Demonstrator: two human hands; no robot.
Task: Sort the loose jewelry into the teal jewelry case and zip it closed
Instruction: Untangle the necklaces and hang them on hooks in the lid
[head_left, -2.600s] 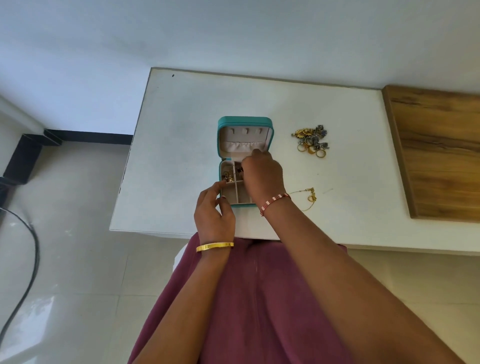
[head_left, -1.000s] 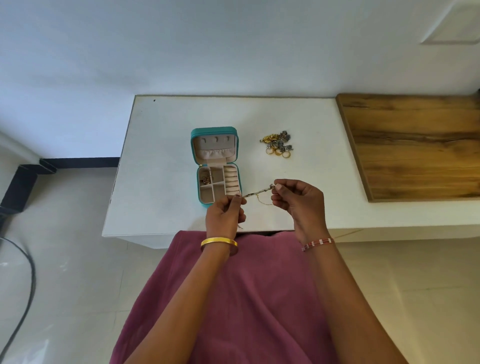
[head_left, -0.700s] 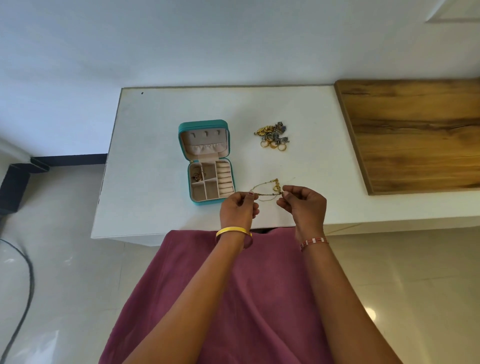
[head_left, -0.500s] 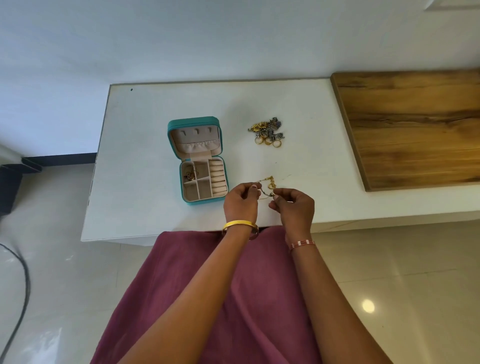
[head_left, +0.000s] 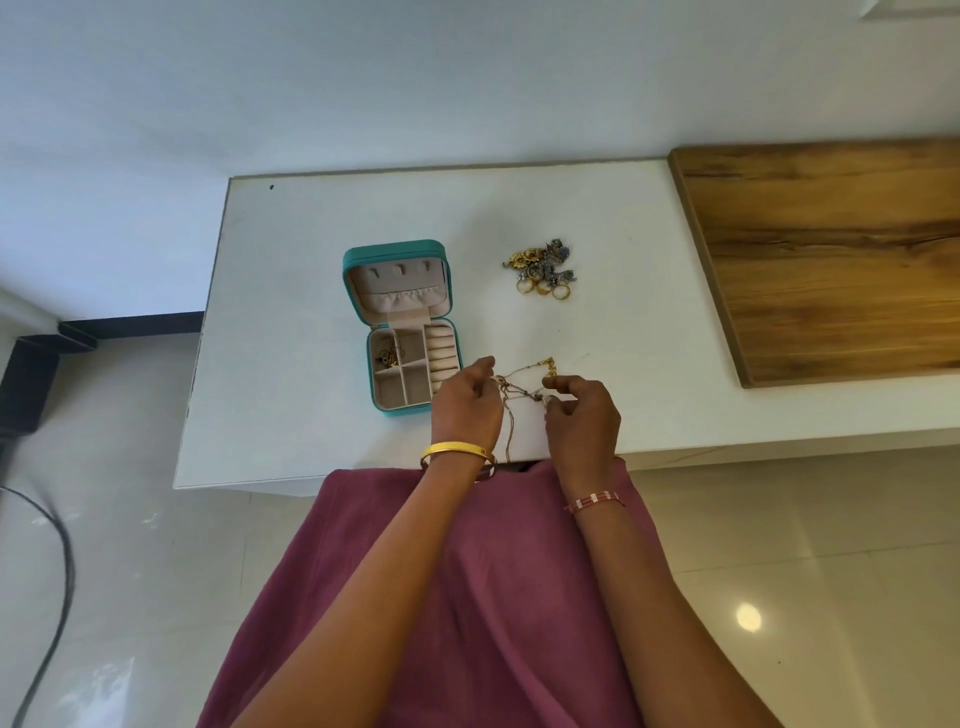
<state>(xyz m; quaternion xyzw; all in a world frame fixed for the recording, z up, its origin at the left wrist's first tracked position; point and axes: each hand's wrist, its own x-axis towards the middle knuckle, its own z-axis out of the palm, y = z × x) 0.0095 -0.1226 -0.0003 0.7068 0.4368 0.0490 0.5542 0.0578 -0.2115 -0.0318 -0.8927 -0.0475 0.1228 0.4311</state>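
Both hands are up over the near edge of the white table (head_left: 291, 312), working a thin gold chain necklace (head_left: 522, 387) btwn them. Left hand (head_left: 465, 405) has its fingers curled in, pinching one part of the chain; right hand (head_left: 584, 415) pinches another part w/ thumb and fingertips just beside it. A loop of chain arcs toward the far side btwn the two hands, w/ a small gold pendant (head_left: 549, 368) at its right end, and a strand hangs down toward the table's near edge.

Teal jewelry case (head_left: 400, 327) sits open on the table just left of the left hand, lid flat on the far side, tray on the near side. A few small gold pieces (head_left: 387, 356) lie in the tray's far-left compartment; other compartments look bare, ring rolls on the right.

Pile of loose jewelry (head_left: 543, 267), gold and grey bits plus rings, lies farther back, right of the case, well apart from the hands. Wooden board (head_left: 831, 249) is at far right.
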